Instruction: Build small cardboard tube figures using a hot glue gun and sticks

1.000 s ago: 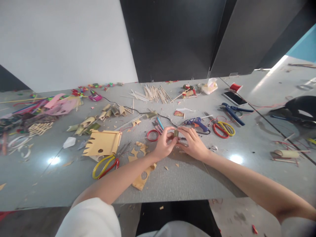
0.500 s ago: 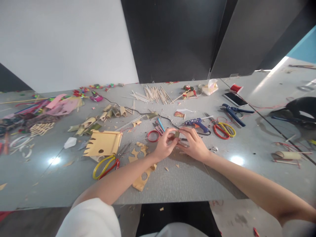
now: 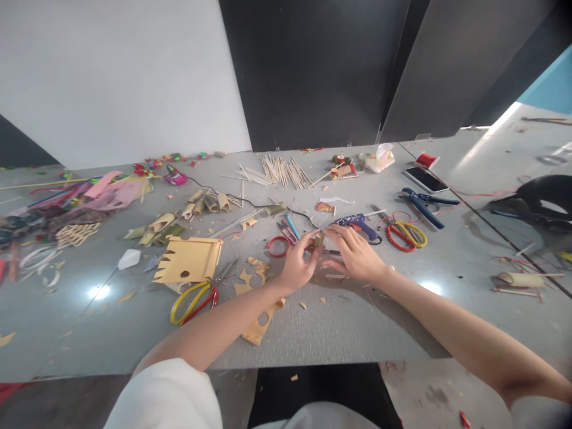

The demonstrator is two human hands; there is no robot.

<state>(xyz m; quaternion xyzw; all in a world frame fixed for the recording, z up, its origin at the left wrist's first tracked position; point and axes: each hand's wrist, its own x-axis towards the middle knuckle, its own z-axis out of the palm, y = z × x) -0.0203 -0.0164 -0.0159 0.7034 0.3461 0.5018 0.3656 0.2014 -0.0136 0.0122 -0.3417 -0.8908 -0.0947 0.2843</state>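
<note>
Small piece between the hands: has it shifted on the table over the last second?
No. The small piece stays between the left hand and right hand, just right of the red ring and near the blue glue gun, as before.

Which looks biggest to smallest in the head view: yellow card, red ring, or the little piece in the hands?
1. yellow card
2. red ring
3. little piece, between left hand and right hand
All similarly near.

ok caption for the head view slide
Left hand pinches a small olive piece, right hand touching it, above a cluttered grey table.
</note>
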